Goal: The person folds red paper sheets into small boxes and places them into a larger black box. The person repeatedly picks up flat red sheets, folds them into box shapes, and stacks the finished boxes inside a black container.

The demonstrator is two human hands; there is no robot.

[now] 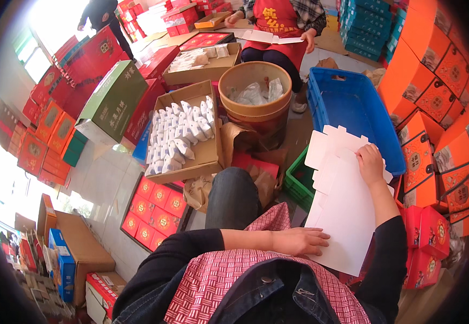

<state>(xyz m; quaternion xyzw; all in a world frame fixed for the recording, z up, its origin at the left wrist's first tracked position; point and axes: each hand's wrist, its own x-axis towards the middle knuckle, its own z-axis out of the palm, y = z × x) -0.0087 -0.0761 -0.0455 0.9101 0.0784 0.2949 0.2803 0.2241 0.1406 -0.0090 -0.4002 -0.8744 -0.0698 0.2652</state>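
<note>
A flat, unfolded white carton blank (342,202) with cut tabs along its left and far edges lies to the right of my knee. My left hand (302,241) rests on its near left edge, palm down with the fingers stretched out. At the far right part of the blank, my right hand (370,163) has bent fingers closed on the card by a fold. What lies under the blank is mostly hidden; a green crate (300,178) shows beside its left edge.
An open cardboard box (191,171) of small white packets stands left of a brown bucket (253,110). A blue tub (326,102) is ahead right, beside stacked orange gift boxes (418,159). A person in a red apron (277,32) sits opposite, holding white card.
</note>
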